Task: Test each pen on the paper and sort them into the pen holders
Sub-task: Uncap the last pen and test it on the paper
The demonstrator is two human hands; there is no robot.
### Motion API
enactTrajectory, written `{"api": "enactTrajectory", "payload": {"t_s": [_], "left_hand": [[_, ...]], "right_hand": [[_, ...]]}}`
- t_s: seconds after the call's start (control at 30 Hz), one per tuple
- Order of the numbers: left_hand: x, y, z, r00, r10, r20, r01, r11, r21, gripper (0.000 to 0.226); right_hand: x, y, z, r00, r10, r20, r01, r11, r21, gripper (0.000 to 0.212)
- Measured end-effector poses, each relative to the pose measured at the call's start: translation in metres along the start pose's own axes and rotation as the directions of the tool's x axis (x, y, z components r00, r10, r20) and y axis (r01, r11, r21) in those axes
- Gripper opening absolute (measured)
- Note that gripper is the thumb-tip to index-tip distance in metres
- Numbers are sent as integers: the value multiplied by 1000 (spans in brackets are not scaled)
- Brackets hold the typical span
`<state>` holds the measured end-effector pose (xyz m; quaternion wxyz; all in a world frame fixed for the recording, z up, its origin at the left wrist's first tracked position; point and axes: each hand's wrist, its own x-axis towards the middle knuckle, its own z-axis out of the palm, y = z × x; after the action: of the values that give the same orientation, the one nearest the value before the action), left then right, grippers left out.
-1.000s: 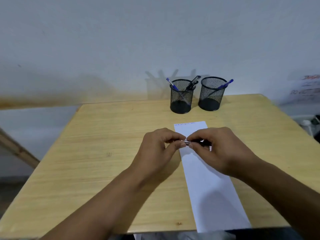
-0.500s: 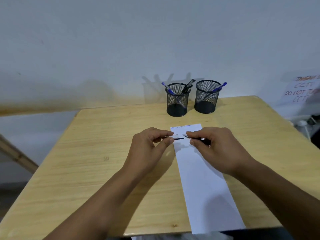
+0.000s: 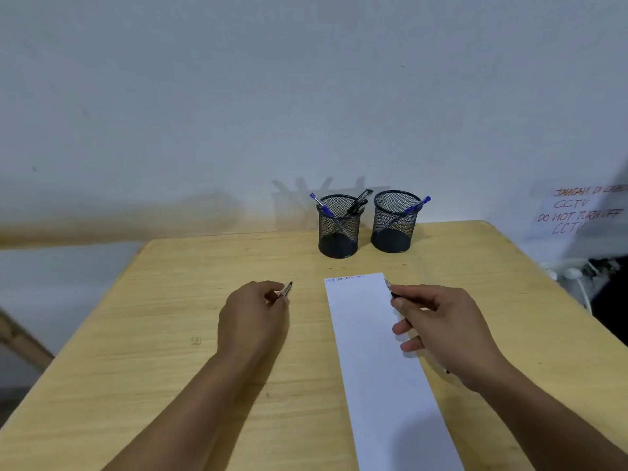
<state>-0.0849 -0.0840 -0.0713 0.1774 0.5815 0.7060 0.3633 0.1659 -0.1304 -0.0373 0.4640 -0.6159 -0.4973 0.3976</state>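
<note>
The pen [image 3: 390, 289] is in the right hand [image 3: 445, 329], pinched between the thumb and the first finger, and its bare tip points up and to the left, just beside the top right corner of the paper [image 3: 377, 362]. If the tip touches the sheet or only hangs over the edge, I cannot tell. Most of the pen body is hidden inside the hand; the other fingers of this hand are loosely curled over the right edge of the paper. The pen cap [image 3: 284, 290] is in the left hand [image 3: 253, 321], held between curled fingers and thumb, with its pointed end sticking out to the upper right. This hand is over the bare wood, to the left of the paper and apart from it. The paper is a long white strip that lies on the wooden table [image 3: 136, 334] and runs from the middle toward the near edge; a short line of small blue writing is at its far end. Behind the paper, near the wall, stand two black mesh pen holders side by side. The left holder [image 3: 338, 232] has a blue pen and two black pens inside, leaning. The right holder [image 3: 394, 227] has one blue pen that leans to the right. On the wall at the far right hangs a handwritten notice [image 3: 577, 212] with red letters.
</note>
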Motion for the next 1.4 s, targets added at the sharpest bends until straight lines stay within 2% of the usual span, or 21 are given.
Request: {"api": "enactTrajectory", "payload": {"t_s": [0.1,0.17,0.23,0.3,0.43,0.57,0.7,0.77,0.93,1.17,1.4], "left_hand": [[1,-1,1,998,65,-7,-64,996,59,33],[-3,1,5,979,203,-7,-201,974,104,34],[-10,11,12,946,317,64,-322,944,72,35],[-15,21,21,915,369,165,-378,925,31,39],[-11,28,36,860,390,328,-441,892,97,66],[-12,28,40,812,370,452,-488,855,176,85],[-8,24,42,806,366,465,-502,839,211,90],[-7,22,43,799,384,463,-525,822,223,92],[-7,20,45,793,404,457,-542,810,225,94],[-5,18,46,788,409,461,-555,795,245,95],[-5,14,51,793,426,436,-563,785,258,98]], "right_hand": [[2,1,1,1000,-5,-12,6,999,38,21],[4,3,1,1000,5,-1,-5,994,111,24],[8,3,1,998,54,41,-63,964,258,30],[13,4,0,990,98,103,-130,914,385,35],[21,10,5,993,34,110,-80,891,446,41],[33,13,11,1000,-5,7,2,928,373,32],[52,12,20,989,-68,-133,89,983,163,11],[63,12,27,981,-90,-170,105,991,79,12],[87,14,38,983,-79,-167,79,997,-3,7],[94,27,39,975,-143,-169,103,969,-223,9],[100,30,41,976,-70,-208,12,964,-267,12]]}}
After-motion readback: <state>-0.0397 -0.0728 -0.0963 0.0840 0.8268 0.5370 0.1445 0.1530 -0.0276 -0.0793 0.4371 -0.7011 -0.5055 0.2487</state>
